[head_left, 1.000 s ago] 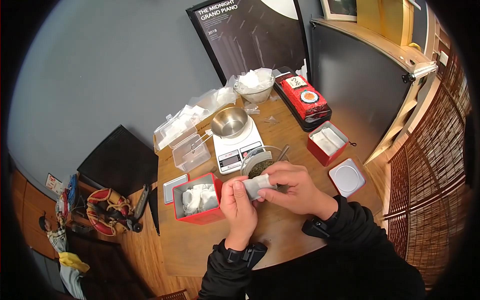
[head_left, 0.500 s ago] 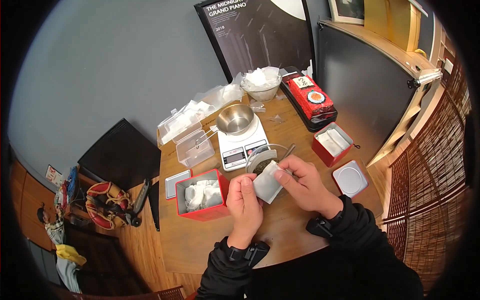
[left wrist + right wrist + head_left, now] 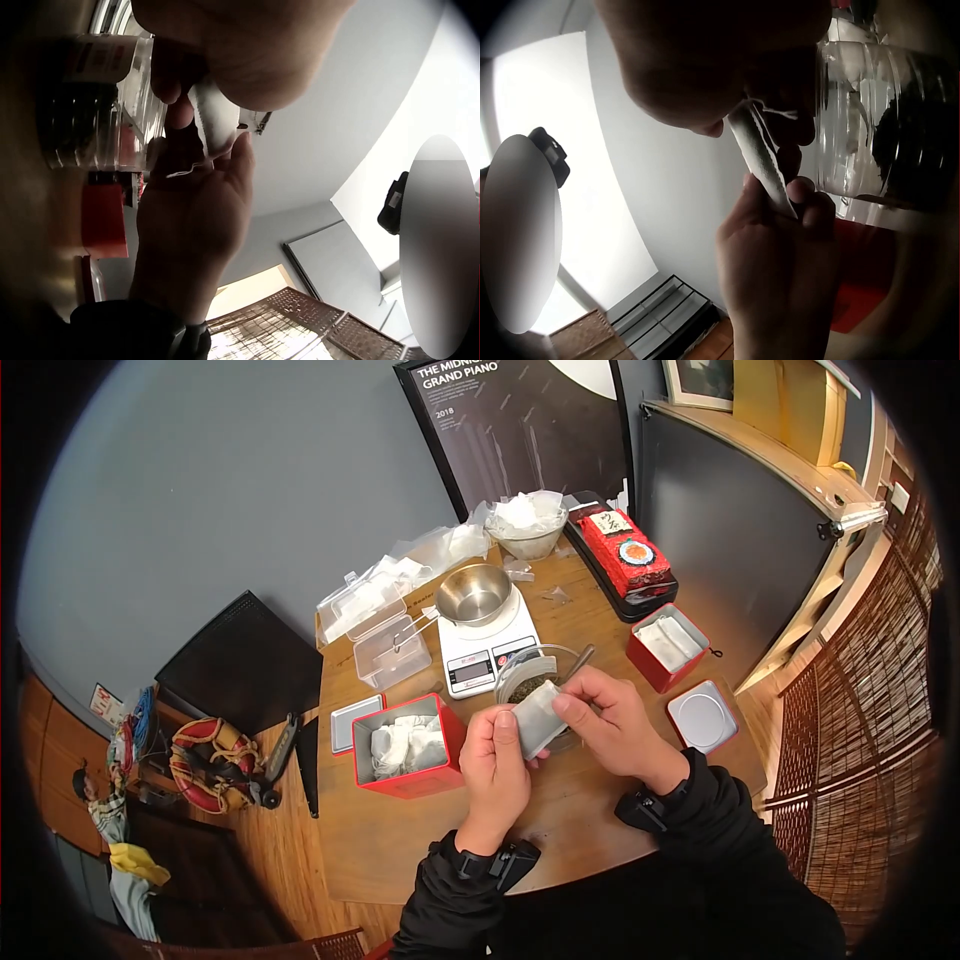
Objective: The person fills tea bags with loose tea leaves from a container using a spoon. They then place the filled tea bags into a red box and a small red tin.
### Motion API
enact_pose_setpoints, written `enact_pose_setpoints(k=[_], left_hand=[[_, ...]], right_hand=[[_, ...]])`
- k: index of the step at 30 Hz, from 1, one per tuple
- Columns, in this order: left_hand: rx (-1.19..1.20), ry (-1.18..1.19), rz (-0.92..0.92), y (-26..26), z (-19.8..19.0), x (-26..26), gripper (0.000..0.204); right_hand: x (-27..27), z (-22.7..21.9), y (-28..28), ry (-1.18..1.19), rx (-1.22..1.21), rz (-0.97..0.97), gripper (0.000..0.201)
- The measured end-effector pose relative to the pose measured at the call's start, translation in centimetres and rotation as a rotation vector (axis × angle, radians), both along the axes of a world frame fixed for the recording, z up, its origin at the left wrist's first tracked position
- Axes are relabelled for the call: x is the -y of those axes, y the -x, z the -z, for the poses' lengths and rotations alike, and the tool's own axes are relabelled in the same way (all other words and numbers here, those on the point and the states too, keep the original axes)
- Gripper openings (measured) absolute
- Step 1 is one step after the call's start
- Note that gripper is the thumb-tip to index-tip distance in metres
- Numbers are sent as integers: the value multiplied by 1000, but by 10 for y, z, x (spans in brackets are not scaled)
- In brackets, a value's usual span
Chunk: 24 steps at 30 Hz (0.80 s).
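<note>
A small white tea bag is held between both hands, tilted, above the near side of a clear plastic jar. My left hand pinches its left side with the thumb on top. At its upper right edge, my right hand pinches it between thumb and fingers. A thin white string sticks out from one end of the bag in the right wrist view. Dark tea leaves show inside the jar, partly hidden by the bag and hands.
Left of my hands stands a red tin of filled bags; another red tin and a lid are on the right. Behind are a scale bearing a steel pan, a clear box and a red packet.
The tea bag has turned from a slanting, narrow view to show its broad face, then curled a little narrower. Both hands keep their hold on it. The head view has shifted slightly.
</note>
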State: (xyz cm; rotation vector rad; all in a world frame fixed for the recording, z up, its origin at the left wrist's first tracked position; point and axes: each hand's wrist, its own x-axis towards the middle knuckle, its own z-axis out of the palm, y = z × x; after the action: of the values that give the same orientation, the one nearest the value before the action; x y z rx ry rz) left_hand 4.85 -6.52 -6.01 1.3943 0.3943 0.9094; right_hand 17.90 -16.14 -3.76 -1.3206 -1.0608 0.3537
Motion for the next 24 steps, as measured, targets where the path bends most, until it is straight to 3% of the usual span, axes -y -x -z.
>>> enact_pose_setpoints(k=[10,15,17,18,20,24], left_hand=[[-5,41,7,5,-2,-2,23],[84,-56,54,4,-1,-3,47],[-8,-334,47,3,0,-5,61],[-10,-333,49,2,-1,-4,61],[-108,-524,-41,2,-7,-2,69],[-135,-654,-124,-1,-10,1,67]], right_hand=[[-2,6,-5,-49,66,-30,14],[1,2,-1,-34,-36,99,13],[4,-4,0,77,106,110,15],[4,-4,1,78,105,112,15],[3,-5,3,27,-73,80,16],[6,-7,1,39,-238,-4,16]])
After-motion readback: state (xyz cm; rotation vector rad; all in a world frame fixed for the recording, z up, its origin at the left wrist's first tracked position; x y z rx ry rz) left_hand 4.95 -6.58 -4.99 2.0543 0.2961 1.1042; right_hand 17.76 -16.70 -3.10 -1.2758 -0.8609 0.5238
